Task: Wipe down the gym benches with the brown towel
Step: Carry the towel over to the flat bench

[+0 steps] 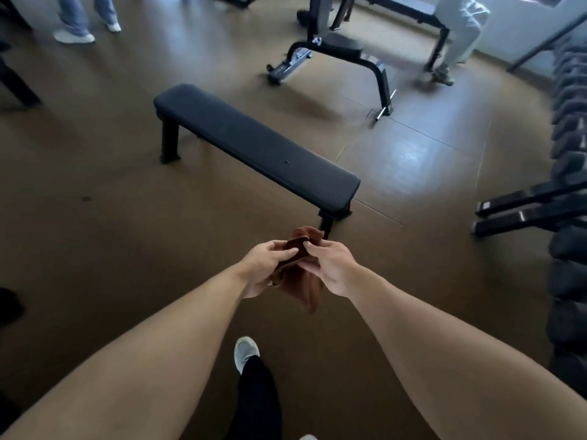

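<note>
A brown towel (303, 285) hangs bunched between both of my hands at the centre of the view. My left hand (265, 265) grips its left side with curled fingers. My right hand (330, 265) pinches its upper edge. A flat black gym bench (254, 144) stands on the floor just beyond my hands, running from upper left to lower right; its near end is a short way past the towel. An adjustable black bench (343, 46) with a metal frame stands farther back.
A rack of dark dumbbells (568, 154) lines the right side, its feet reaching onto the floor. A person's legs stand at the top left, another person's by the top right. My own foot (245, 352) is below my hands on the brown floor.
</note>
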A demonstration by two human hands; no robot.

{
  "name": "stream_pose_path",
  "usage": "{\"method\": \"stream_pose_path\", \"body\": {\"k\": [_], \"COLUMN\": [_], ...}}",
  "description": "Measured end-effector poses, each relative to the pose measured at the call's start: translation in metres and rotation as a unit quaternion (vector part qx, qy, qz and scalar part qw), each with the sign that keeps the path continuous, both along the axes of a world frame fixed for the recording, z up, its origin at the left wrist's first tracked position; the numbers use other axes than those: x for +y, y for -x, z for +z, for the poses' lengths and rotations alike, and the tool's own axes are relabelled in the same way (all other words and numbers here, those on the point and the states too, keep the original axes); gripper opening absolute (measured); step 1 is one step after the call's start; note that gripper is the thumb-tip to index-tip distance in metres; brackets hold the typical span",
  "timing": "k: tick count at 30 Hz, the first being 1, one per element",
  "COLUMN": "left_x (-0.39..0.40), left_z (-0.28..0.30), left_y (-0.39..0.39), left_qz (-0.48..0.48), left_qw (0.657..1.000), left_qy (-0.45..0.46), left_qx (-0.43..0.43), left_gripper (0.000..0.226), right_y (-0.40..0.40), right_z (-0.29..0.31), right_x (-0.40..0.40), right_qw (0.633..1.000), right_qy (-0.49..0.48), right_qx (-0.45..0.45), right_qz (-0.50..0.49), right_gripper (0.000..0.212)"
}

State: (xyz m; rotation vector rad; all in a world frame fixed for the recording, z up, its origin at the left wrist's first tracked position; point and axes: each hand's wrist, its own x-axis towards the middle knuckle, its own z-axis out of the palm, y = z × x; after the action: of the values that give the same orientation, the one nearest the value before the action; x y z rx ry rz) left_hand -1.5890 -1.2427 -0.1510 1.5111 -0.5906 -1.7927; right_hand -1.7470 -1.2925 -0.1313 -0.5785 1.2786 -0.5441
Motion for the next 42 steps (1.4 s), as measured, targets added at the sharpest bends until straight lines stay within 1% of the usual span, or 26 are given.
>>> {"method": "stream_pose_path", "body": {"k": [3,5,7,8,10,12,14,17,20,23,25,28,30,33,36,39,42], "left_x": [-0.055,-0.093,-0.13,-0.147,-0.182,-0.22,-0.254,-0.311,-0.368,-0.429,-0.453,-0.49,-0.51,-0.538,-0.56,-0.577,-0.599], "left_z": [-0.005,-0.005,-0.005,-0.004,-0.003,-0.007,-0.013,-0.033,-0.056,-0.076,-0.086,-0.103,-0.108,-0.118,-0.134,-0.152,-0.167], "left_y": [-0.022,-0.039,-0.053,-0.058,-0.064,-0.064,-0.063,-0.062,-0.063,-0.068,-0.075,-0.088,-0.095,-0.1,-0.102,-0.105,-0.11], "left_qz": [0.012,0.01,-0.002,-0.011,-0.031,-0.036,-0.037,-0.013,0.026,0.083,0.122,0.194,0.219,0.219,0.219,0.191,0.186], "left_qw": [1.0,1.0,1.0,0.999,0.999,0.998,0.997,0.992,0.986,0.975,0.972,0.96,0.952,0.945,0.945,0.954,0.962], "left_qy": [-0.001,-0.002,-0.001,-0.002,-0.008,-0.014,-0.016,-0.029,-0.062,-0.091,-0.094,-0.098,-0.103,-0.117,-0.149,-0.15,-0.139], "left_qx": [-0.004,-0.013,-0.026,-0.031,-0.036,-0.045,-0.066,-0.119,-0.155,-0.184,-0.18,-0.175,-0.188,-0.214,-0.19,-0.173,-0.141], "left_gripper": [0.028,0.029,0.031,0.034,0.042,0.046,0.049,0.046,0.049,0.047,0.047,0.044,0.035,0.023,0.026,0.025,0.024], "right_y": [-0.023,-0.036,-0.047,-0.052,-0.063,-0.072,-0.077,-0.081,-0.082,-0.071,-0.059,-0.037,-0.027,-0.022,-0.028,-0.033,-0.036], "right_z": [0.001,-0.001,-0.007,-0.01,-0.017,-0.025,-0.035,-0.049,-0.059,-0.08,-0.09,-0.104,-0.112,-0.124,-0.137,-0.15,-0.158], "right_x": [-0.051,-0.089,-0.126,-0.143,-0.176,-0.209,-0.241,-0.295,-0.349,-0.404,-0.427,-0.461,-0.477,-0.492,-0.501,-0.514,-0.538], "right_qw": [1.0,0.999,0.999,1.0,0.999,0.993,0.987,0.986,0.988,0.993,0.99,0.974,0.968,0.958,0.937,0.916,0.904], "right_qy": [-0.006,-0.028,-0.03,-0.018,0.018,0.049,0.067,0.066,0.043,-0.003,-0.033,-0.067,-0.072,-0.079,-0.11,-0.128,-0.123], "right_qx": [-0.01,-0.024,-0.024,-0.015,0.035,0.098,0.141,0.148,0.144,0.109,0.085,0.089,0.122,0.152,0.169,0.187,0.156], "right_qz": [-0.019,-0.035,-0.023,-0.008,0.026,0.042,0.04,0.038,0.033,-0.037,-0.106,-0.196,-0.209,-0.231,-0.287,-0.33,-0.379], "right_gripper": [0.021,0.024,0.025,0.024,0.017,0.022,0.025,0.027,0.011,0.004,0.015,0.02,0.022,0.025,0.033,0.036,0.034]}}
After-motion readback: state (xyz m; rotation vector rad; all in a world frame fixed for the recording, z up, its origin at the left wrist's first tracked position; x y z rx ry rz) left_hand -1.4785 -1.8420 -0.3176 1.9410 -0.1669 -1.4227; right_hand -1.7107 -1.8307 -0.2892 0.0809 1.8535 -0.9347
